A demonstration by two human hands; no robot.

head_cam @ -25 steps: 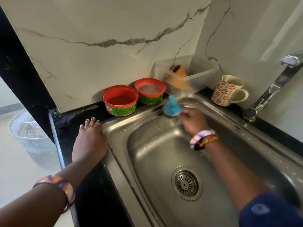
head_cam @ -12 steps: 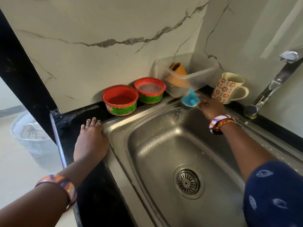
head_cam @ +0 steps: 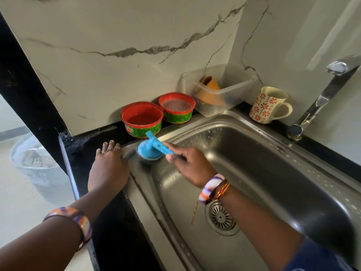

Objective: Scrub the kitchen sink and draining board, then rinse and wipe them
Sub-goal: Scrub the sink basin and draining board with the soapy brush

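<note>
Far to my left, beyond the table edge, a pale woven basket [head_cam: 37,165] sits on the floor, out of the work. My left hand [head_cam: 108,169] lies flat on the black table [head_cam: 86,145] at the sink's near-left corner, fingers [head_cam: 109,146] straight and spread, holding nothing, only bracing me. Just beside it is the blue scrubbing brush [head_cam: 151,151], its round head pressed on the steel rim at the left back corner of the sink [head_cam: 273,169]; the bristles underneath are blurred. The handle runs from the head toward the right and slightly toward me, straight into my right hand [head_cam: 190,165], whose fingers are wrapped round it. So the brush lies left of my gripping hand, its long axis along the sink's back-left edge, and I judge the next stroke will follow that line along the rim or down into the bowl. Behind the brush stand two red-and-green tubs [head_cam: 142,119], one just behind the head, close enough to knock. Further right come a clear plastic box [head_cam: 220,90] with something orange in it, a flowered mug [head_cam: 270,104], and the tap [head_cam: 322,94]. The drain [head_cam: 221,217] sits below my right wrist. The scrubbing looks under way; rinsing and wiping are not yet done.
</note>
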